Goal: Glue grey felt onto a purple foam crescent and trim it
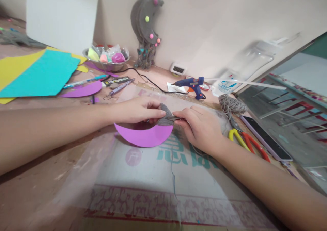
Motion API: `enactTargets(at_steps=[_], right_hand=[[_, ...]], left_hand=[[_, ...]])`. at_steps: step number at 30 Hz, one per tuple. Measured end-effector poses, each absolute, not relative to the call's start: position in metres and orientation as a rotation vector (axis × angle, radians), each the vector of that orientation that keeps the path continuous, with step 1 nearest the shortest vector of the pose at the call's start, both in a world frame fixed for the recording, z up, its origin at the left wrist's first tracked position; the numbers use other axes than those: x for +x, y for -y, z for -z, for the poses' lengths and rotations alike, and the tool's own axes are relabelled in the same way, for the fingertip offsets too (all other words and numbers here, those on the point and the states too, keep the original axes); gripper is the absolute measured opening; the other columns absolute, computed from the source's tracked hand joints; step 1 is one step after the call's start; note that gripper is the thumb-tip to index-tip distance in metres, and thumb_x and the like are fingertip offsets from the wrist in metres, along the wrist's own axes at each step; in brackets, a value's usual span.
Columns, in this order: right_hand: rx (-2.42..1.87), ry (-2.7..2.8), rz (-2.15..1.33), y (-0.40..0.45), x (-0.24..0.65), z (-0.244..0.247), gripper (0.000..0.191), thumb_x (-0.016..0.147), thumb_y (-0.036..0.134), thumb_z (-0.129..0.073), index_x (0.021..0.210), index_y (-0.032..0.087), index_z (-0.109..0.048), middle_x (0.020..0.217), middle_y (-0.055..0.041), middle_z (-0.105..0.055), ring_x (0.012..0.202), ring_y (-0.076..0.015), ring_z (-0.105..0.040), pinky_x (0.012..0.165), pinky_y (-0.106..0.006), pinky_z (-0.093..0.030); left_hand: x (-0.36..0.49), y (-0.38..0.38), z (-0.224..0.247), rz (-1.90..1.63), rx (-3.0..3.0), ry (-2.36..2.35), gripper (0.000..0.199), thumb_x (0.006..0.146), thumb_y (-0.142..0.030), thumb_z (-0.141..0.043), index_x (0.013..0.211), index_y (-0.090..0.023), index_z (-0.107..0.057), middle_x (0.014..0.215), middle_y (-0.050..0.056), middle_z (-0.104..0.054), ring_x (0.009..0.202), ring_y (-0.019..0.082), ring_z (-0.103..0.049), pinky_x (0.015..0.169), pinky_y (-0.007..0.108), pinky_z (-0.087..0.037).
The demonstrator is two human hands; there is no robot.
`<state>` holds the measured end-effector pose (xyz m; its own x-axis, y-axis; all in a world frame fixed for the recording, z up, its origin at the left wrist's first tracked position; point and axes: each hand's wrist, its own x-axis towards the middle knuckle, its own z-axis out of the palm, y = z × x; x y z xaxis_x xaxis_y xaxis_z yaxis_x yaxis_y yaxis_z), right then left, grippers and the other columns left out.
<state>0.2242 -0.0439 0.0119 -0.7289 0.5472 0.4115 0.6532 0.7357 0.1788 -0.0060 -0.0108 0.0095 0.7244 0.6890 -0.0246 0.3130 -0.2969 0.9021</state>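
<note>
"Where is the grey piece [166, 114]?"

"Between the hands, above a printed sheet [114, 173] on the bench [51, 203]. Call it the clock's centre, with twelve towards the wall [204, 30]."

"What is the left hand [139, 109] doing?"

"It comes in from nine o'clock. Its fingers are closed on the grey piece, thumb on the near side."

"And the right hand [200, 125]?"

"That one's at three, fingers pinched narrow on what looks like a grey strand [175, 118] by the piece's edge. It's very small there."

"What about the purple crescent [144, 139]?"

"Just below the left fingers, towards seven, bulging towards six. I can't tell whether it and the grey piece are one."

"What else is near?"

"A blue glue gun [194, 83] at one o'clock, nozzle pointing towards nine. A bundle of grey string [230, 104] at three, with a yellow-and-orange-handled tool [251, 142] just below it and a phone [265, 138] farther out."

"On the other side?"

"A metal bowl [108, 66] of small bags at ten, and a turquoise sheet [43, 75] over yellow ones [15, 67] between nine and ten. A grey moon decoration [140, 16] hangs between eleven and twelve."
</note>
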Motion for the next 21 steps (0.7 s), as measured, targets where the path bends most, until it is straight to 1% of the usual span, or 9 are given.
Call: enactTargets(at_steps=[8,15,21], right_hand=[[-0.969,2.619,0.455,0.0469,0.2216,-0.0122,0.024,0.096,0.030,-0.042,0.098,0.015,-0.061,0.078,-0.0062,-0.065,0.072,-0.0190,-0.057,0.065,-0.030,-0.039],[-0.980,2.611,0.424,0.0464,0.2210,-0.0109,0.027,0.097,0.033,-0.040,0.095,0.016,-0.062,0.077,-0.0063,-0.066,0.072,-0.0191,-0.059,0.065,-0.030,-0.041],[-0.965,2.575,0.383,0.0455,0.2225,-0.0091,0.025,0.096,0.029,-0.042,0.097,0.014,-0.061,0.078,-0.0060,-0.066,0.073,-0.0187,-0.060,0.066,-0.030,-0.042]], left_hand=[[-0.0055,0.0129,-0.0128,-0.427,1.902,-0.777,0.029,0.090,-0.036,-0.048,0.072,-0.015,-0.055,0.059,-0.003,-0.053,0.049,0.007,-0.045,0.050,0.020,-0.036],[-0.0044,0.0129,-0.0133,-0.426,1.874,-0.771,0.028,0.090,-0.034,-0.049,0.072,-0.015,-0.055,0.057,-0.004,-0.052,0.048,0.006,-0.043,0.050,0.019,-0.035],[-0.0045,0.0142,-0.0129,-0.444,1.844,-0.760,0.030,0.090,-0.037,-0.050,0.071,-0.014,-0.054,0.058,-0.003,-0.052,0.049,0.006,-0.044,0.048,0.019,-0.036]])
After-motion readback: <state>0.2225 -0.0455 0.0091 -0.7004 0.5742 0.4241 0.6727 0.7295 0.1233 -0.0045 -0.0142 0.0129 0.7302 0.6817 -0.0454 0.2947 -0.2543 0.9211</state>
